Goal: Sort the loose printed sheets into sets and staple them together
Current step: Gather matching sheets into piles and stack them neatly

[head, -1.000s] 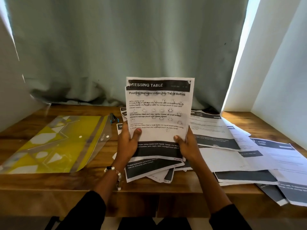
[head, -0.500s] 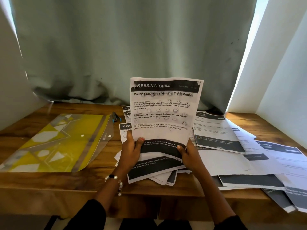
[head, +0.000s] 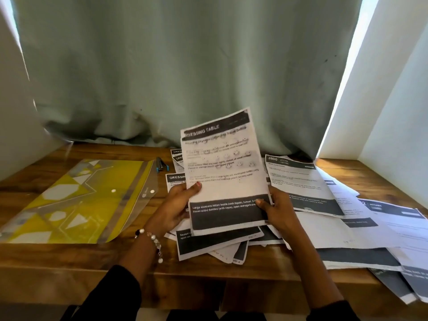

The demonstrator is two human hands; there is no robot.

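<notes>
A set of printed sheets (head: 224,172) headed "DRESSING TABLE" stands nearly upright over the table's middle, tilted a little to the right. My left hand (head: 176,205) grips its left edge, thumb on the front. My right hand (head: 275,207) grips the lower right edge, thumb on the dark footer band. Under the set lies a loose pile of sheets (head: 215,244) with dark bands. More printed sheets (head: 324,205) spread to the right. A small blue and black stapler (head: 161,165) lies behind the pile, left of the held set.
A yellow plastic document folder (head: 76,200) with a clear flap lies on the left of the wooden table (head: 69,260). A grey-green curtain (head: 185,66) hangs behind. White walls close in at the left and right. Some sheets (head: 407,286) overhang the table's front right edge.
The held set has dropped lower toward the pile and tilted to the right. It is blurred by motion. Both hands keep their grip on it.
</notes>
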